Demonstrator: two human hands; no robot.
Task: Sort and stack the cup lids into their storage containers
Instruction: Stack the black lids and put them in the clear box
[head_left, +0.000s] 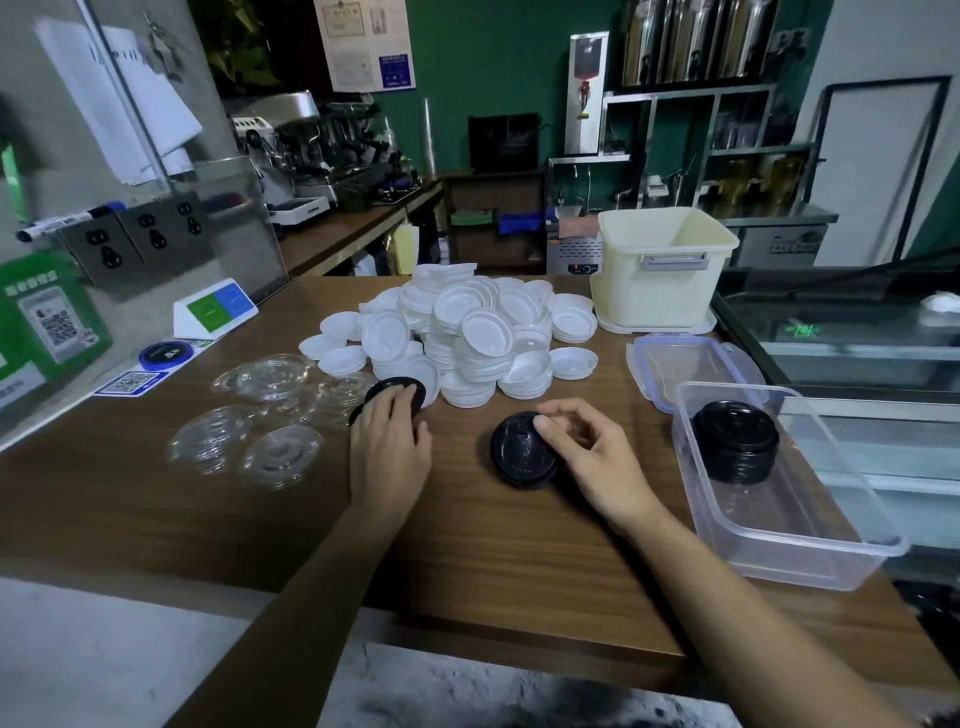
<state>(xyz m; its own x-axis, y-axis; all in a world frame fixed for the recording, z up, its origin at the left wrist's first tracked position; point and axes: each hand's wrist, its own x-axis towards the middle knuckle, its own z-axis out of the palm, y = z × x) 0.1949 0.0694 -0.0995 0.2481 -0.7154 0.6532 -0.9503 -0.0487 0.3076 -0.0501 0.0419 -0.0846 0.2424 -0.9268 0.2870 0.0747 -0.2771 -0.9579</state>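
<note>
A big heap of white lids (467, 338) covers the middle of the wooden counter. Several clear lids (265, 415) lie to its left. My left hand (389, 447) rests on a black lid (397, 392) at the foot of the heap, fingers curled over its near edge. My right hand (587, 457) holds a small stack of black lids (519, 452) by its right side, thumb on top, low over the counter. At the right, a clear rectangular container (810, 545) holds a stack of black lids (735, 441) at its far end.
A cream bin (660, 270) stands behind the heap on the right. A clear container lid with blue clips (691, 364) lies between the bin and the clear container. QR-code signs (213, 312) sit along the left wall. The counter's near edge runs below my forearms.
</note>
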